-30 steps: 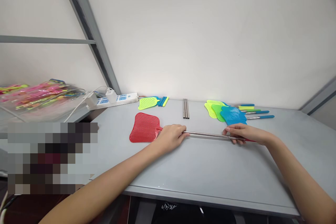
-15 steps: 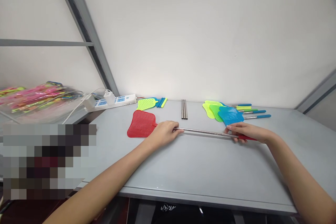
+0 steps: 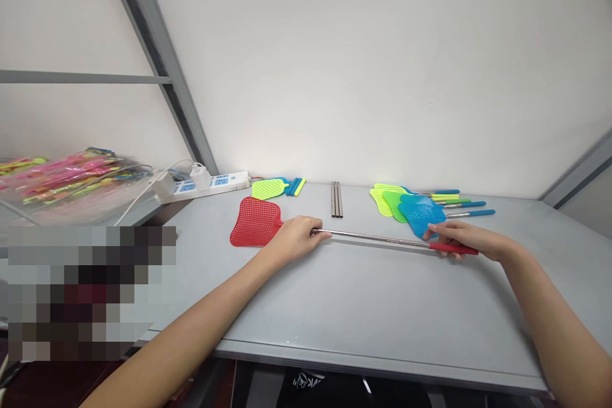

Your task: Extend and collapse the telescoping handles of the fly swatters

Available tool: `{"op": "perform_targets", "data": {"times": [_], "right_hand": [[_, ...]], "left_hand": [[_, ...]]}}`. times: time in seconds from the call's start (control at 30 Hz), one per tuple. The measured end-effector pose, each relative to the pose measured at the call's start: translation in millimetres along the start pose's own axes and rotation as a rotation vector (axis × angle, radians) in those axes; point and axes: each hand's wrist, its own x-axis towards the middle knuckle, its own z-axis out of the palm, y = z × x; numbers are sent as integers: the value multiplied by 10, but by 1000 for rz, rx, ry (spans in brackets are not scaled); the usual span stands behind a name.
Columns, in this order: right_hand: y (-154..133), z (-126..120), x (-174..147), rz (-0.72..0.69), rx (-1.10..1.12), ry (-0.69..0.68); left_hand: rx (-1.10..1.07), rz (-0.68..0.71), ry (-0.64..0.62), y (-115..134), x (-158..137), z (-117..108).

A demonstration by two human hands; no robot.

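A red fly swatter [image 3: 255,222] with a perforated head, a thin metal rod and a red handle extends across the grey table. My left hand [image 3: 297,236] is closed around the rod near the head, covering part of it. Around the red handle at the other end, my right hand [image 3: 466,239] has a loose grip, some fingers beneath it and part of the handle exposed. Just behind that hand lies a blue fly swatter [image 3: 421,213], overlapping a green swatter head [image 3: 394,205] and a yellow one [image 3: 380,196], their handles pointing right.
Several metal tubes [image 3: 337,199] lie near the wall. Left of them are a yellow swatter head [image 3: 268,189] and short blue and yellow handles [image 3: 295,187]. A white power strip [image 3: 210,188] with plugs and cables borders bagged colourful items [image 3: 71,178]. The table's front edge [image 3: 382,363] runs below.
My right hand has shifted slightly right along the handle, exposing more red. My left hand and the swatter head have moved slightly left; the other items stay in place.
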Motion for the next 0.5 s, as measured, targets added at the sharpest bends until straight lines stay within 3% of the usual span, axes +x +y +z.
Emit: {"op": "perform_targets", "data": {"times": [0.2, 0.5], "right_hand": [[163, -111, 54, -3, -18, 181], [65, -72, -18, -130, 26, 204]], "left_hand": [[-14, -64, 10, -44, -4, -24], [-35, -65, 5, -58, -1, -31]]}}
